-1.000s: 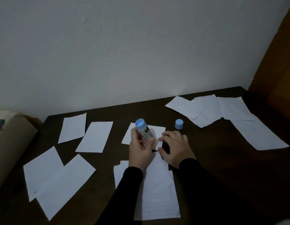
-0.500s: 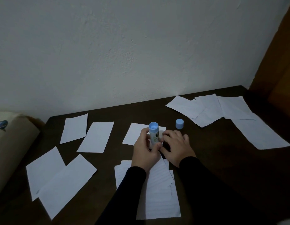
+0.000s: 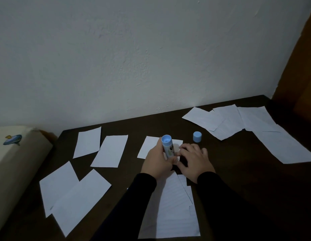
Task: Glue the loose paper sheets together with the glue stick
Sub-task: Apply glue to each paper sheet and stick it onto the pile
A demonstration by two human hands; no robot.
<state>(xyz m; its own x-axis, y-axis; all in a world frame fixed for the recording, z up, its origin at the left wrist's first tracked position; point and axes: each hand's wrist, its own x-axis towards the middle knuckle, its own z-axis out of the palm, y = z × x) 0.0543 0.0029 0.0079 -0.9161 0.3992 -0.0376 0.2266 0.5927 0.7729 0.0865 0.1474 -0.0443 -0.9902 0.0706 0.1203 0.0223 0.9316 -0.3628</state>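
My left hand (image 3: 158,160) grips a glue stick (image 3: 167,146) with a light blue end pointing up, its lower tip down at a small white sheet (image 3: 147,147) in the middle of the dark table (image 3: 238,171). My right hand (image 3: 194,161) lies beside it, fingers spread flat on the sheet's right part and the table. The glue stick's blue cap (image 3: 197,136) stands alone just behind my right hand. A stack of lined sheets (image 3: 175,209) lies under my forearms. The glue tip itself is hidden by my hands.
Loose white sheets lie at the left (image 3: 109,151) and front left (image 3: 73,197). Overlapping sheets (image 3: 238,122) spread across the back right. A beige cushion (image 3: 14,164) borders the table's left edge. A white wall stands behind, a brown wooden panel (image 3: 300,80) at right.
The glue stick has shifted right and stood more upright, closer to my right hand. My right hand has stayed on the sheet.
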